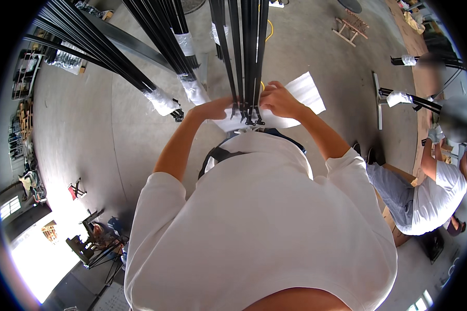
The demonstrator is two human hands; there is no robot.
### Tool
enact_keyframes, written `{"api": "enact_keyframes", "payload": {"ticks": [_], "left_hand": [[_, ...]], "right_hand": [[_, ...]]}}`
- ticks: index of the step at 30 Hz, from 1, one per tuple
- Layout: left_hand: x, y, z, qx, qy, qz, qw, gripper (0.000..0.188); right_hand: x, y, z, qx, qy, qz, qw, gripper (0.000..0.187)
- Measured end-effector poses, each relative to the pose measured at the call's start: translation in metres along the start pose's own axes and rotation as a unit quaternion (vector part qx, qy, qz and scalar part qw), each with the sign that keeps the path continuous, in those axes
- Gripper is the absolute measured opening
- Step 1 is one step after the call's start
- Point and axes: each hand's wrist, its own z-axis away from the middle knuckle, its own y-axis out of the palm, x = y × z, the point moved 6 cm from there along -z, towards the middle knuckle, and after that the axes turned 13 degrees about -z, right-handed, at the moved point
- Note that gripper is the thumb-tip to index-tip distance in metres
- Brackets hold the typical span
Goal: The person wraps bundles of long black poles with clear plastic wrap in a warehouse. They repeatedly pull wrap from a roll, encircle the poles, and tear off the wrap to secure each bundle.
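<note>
A bundle of slim black metal rods (249, 57) comes down in front of me, with small black brackets (250, 122) at the near ends. A thin white foam sheet (306, 93) lies beneath these ends and spreads out to the right. From the left, my left hand (214, 109) reaches to the bundle, its fingertips hidden behind the rods. My right hand (282, 101) is closed against the bundle's right side, fingers bent, above the foam sheet.
More black rod bundles (114, 67) stand to the left, their ends wrapped in clear film (162, 101). A co-worker in a white shirt (441, 192) bends at the right, near other wrapped rods (399, 98). A small wooden stool (352, 28) stands on the concrete floor far ahead.
</note>
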Motion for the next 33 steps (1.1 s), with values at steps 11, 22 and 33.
{"api": "enact_keyframes", "payload": {"ticks": [11,22,33], "left_hand": [[0.001,0.010,-0.002,-0.181,0.031,-0.144,0.972,0.024],[-0.010,0.002,0.000,-0.340,0.030,-0.305,0.889,0.022],[-0.009,0.002,-0.005,-0.349,0.007,-0.213,0.913,0.018]], "right_hand": [[-0.002,-0.001,-0.006,0.035,0.059,-0.027,0.997,0.012],[-0.003,-0.007,-0.032,-0.139,0.195,-0.401,0.884,0.027],[-0.024,0.000,-0.027,-0.164,0.203,-0.336,0.905,0.035]]}}
